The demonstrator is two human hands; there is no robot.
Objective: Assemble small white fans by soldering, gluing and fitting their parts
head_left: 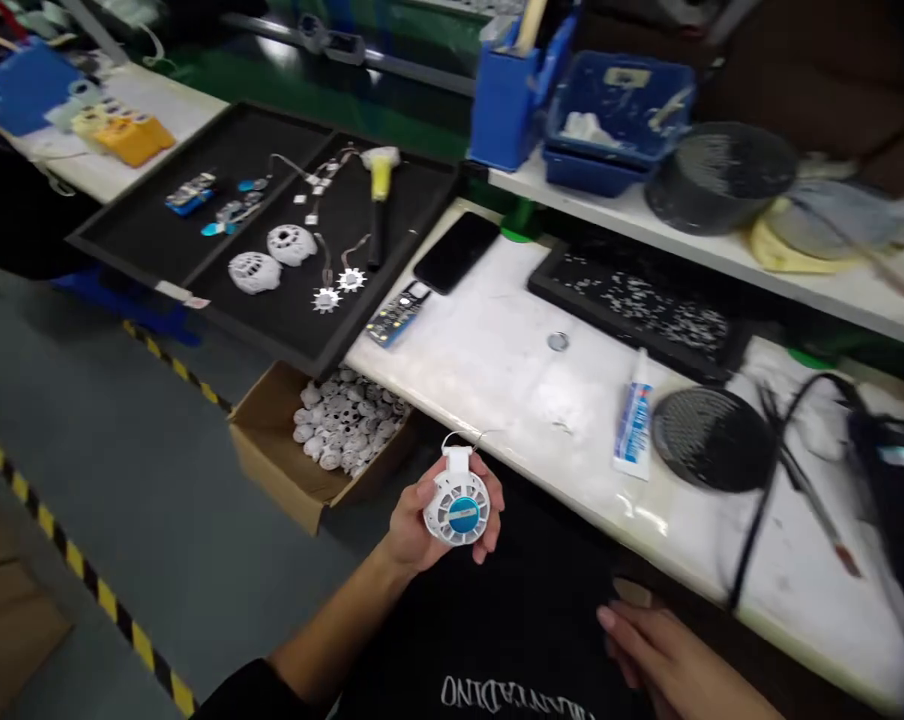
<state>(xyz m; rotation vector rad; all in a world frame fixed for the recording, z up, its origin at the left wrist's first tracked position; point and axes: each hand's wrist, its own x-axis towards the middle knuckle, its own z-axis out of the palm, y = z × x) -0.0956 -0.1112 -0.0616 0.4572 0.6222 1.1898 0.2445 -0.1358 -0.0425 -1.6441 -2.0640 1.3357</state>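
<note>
In my left hand (414, 520) is a small white fan housing (438, 492), round and slotted, with a blue disc (464, 515) at its centre. A white connector (458, 459) and thin wires stick out at its top. The fingers wrap round the housing from behind, in front of my dark shirt. My right hand (658, 645) hangs low by the bench's front edge, apart from the housing. Its fingers are drawn together, and whatever they may hold is hidden.
A black tray (272, 320) on the left bears white shells (254, 271), wired parts and a yellow-black tool (380, 190). Below it stands a carton (272, 450) of white pieces. On the bench lie a phone (458, 250), a circuit board (396, 315), a glue tube (633, 425) and a brush (812, 495).
</note>
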